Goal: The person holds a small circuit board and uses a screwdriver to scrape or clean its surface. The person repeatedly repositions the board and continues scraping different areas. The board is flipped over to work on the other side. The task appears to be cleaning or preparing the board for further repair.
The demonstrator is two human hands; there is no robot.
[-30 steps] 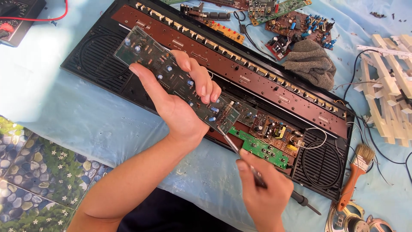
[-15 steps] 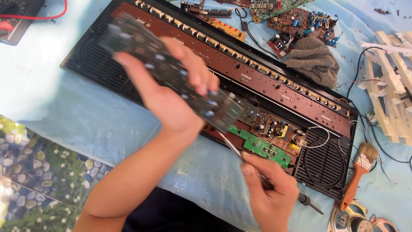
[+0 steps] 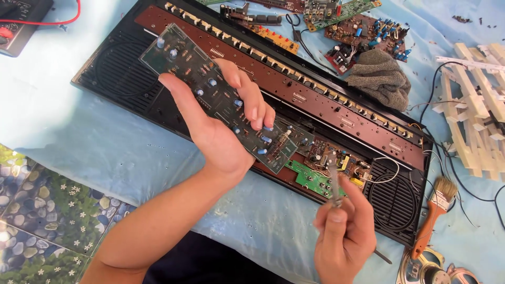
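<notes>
The left hand (image 3: 221,126) grips the long dark circuit board (image 3: 221,97) above the opened black casing (image 3: 131,79), steadier now than half a second ago — while the right hand (image 3: 344,236), closed on a thin screwdriver (image 3: 333,181), has swung its shaft upright — off the green board (image 3: 310,179).

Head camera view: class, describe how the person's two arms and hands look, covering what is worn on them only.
Both the left hand and right hand are bare: no gloves, rings, watch or bracelet show. The left forearm is uncovered, with no sleeve in view. The right arm beyond the wrist is out of frame.
</notes>
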